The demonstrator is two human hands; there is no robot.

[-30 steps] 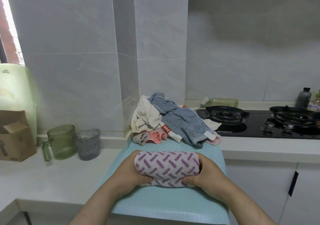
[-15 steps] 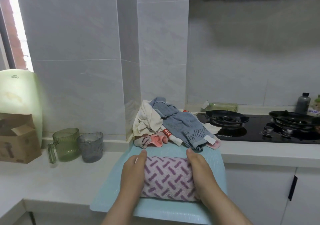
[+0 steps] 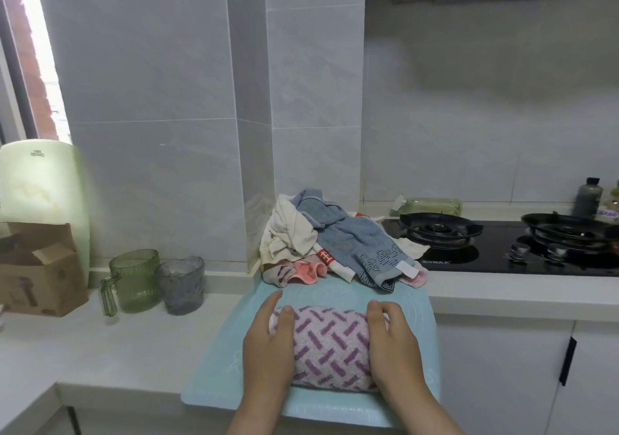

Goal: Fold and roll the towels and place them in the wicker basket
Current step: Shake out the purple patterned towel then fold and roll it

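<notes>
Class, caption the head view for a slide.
Left hand and right hand rest on a rolled purple-patterned white towel on a pale blue mat.

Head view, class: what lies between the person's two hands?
In the head view, the rolled purple-patterned towel lies between the left hand and right hand, on the light blue mat.
</notes>
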